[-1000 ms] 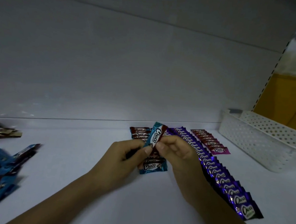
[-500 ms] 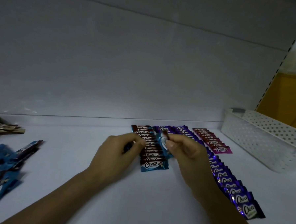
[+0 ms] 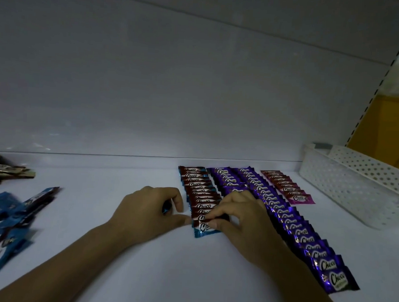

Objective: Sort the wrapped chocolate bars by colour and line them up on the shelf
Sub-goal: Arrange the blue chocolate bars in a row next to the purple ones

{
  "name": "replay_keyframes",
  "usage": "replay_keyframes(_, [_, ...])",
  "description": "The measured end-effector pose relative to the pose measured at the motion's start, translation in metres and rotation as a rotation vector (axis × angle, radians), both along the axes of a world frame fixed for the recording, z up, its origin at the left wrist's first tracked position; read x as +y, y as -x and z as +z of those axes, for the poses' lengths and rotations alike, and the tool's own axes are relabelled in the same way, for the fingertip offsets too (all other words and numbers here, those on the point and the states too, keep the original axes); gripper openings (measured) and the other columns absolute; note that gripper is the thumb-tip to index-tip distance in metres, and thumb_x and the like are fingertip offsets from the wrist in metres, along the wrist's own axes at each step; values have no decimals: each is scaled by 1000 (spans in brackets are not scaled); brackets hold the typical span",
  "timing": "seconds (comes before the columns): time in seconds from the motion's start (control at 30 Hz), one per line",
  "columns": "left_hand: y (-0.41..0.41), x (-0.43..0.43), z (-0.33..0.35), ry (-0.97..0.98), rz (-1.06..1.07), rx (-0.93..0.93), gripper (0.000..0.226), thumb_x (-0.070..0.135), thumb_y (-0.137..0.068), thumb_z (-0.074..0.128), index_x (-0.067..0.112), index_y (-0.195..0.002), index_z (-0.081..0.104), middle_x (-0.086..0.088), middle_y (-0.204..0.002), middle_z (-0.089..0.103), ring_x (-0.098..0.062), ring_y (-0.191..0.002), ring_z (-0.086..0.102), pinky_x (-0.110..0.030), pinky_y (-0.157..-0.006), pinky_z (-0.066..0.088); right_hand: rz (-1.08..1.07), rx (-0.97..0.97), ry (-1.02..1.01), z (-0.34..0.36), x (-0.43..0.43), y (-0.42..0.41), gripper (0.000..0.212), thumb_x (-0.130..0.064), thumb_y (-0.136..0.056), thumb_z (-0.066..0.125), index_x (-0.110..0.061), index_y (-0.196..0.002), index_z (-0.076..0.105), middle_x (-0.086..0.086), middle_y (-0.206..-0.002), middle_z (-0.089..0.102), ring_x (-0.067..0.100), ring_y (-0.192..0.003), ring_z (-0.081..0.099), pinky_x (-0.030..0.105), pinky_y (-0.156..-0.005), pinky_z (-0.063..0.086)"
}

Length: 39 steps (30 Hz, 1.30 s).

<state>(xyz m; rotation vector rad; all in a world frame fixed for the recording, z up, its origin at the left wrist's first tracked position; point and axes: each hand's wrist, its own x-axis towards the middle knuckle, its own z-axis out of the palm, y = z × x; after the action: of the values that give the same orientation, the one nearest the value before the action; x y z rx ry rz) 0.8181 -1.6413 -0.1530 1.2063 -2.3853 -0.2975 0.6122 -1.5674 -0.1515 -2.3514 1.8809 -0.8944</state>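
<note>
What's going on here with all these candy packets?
A person is sorting chocolate bars by colour on a shelf. The right hand pinches a blue bar, laying it at the front of the blue row, while the left hand touches its end; its curled fingers seem to hold another blue wrapper. Purple rows and a pink row lie to the right, a loose blue pile on the left.

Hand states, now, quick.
Left hand: curled round a blue-wrapped bar, mostly hidden.
Right hand: pinches the front bar of the blue-and-brown row.
</note>
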Motion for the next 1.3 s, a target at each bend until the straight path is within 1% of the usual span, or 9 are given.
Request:
replay_keyframes(0.53, [0, 5, 4, -14, 13, -40, 40, 72, -68, 60, 37, -85, 56, 15, -66, 56, 0, -62, 51, -14, -54, 35, -31, 17, 29, -3, 1, 3, 17, -42, -81, 68, -34, -96, 71, -24, -96, 51, -4, -98, 37, -1, -86, 8])
replay_keyframes(0.6, [0, 5, 4, -62, 12, 37, 39, 69, -69, 60, 32, -81, 60, 12, -66, 59, -3, -63, 54, -18, -56, 40, -39, 20, 34, -3, 2, 2, 18, -41, -80, 69, -33, -96, 71, -22, -98, 54, -3, -99, 38, 1, -86, 11])
replay_keyframes(0.67, [1, 7, 8, -164, 12, 278, 29, 55, -76, 53, 27, -78, 62, 12, -66, 63, -6, -61, 56, -20, -56, 44, -44, 1, 51, -1, 3, 1, 17, -36, -82, 70, -30, -97, 71, -18, -99, 58, 0, -99, 42, 11, -90, 23])
replay_keyframes(0.73, [6, 8, 16, -355, 9, 615, 25, 29, -91, 40, 24, -83, 64, 16, -57, 57, -4, -51, 49, -15, -47, 37, -28, -114, 88, 2, 6, -4, 14, -30, -83, 70, -26, -95, 71, -16, -93, 63, 2, -94, 51, 24, -89, 39])
replay_keyframes(0.8, [14, 13, 24, -567, -32, 861, 43, 2, -92, 28, 22, -89, 66, 12, -55, 53, -6, -47, 46, -18, -42, 36, 44, -376, 50, 7, 11, -15, 9, -30, -81, 72, -28, -88, 67, -13, -82, 66, 1, -82, 60, 20, -76, 50])
replay_keyframes(0.9, [26, 27, 26, -628, -192, 1054, 48, -8, -92, 32, 22, -99, 69, 5, -76, 70, -12, -68, 67, -21, -57, 53, 177, -608, -34, 9, 15, -30, 15, -33, -75, 77, -29, -81, 64, -5, -71, 66, 1, -65, 61, 13, -62, 47])
replay_keyframes(0.97, [32, 33, 23, -629, -281, 1129, 36, -5, -94, 43, 18, -106, 68, -4, -96, 74, -19, -90, 71, -25, -72, 57, 188, -617, -22, 9, 14, -33, 17, -25, -77, 77, -32, -77, 61, -10, -67, 63, 4, -63, 59, 18, -62, 49])
replay_keyframes(1.07, [32, 34, 22, -625, -318, 1168, 22, 10, -86, 57, 11, -104, 68, -8, -99, 74, -19, -92, 71, -24, -77, 56, 142, -703, -5, 13, 11, -28, 10, -17, -82, 70, -25, -79, 65, 1, -71, 67, 18, -67, 64, 38, -66, 55])
replay_keyframes(1.3, [27, 29, 21, -546, -182, 1066, 5, 4, -86, 62, 6, -86, 66, -9, -72, 74, -13, -67, 71, -16, -59, 53, 63, -1003, -26, 21, 12, -21, 11, -10, -88, 60, -14, -81, 68, 0, -62, 69, 5, -56, 62, 15, -56, 51])
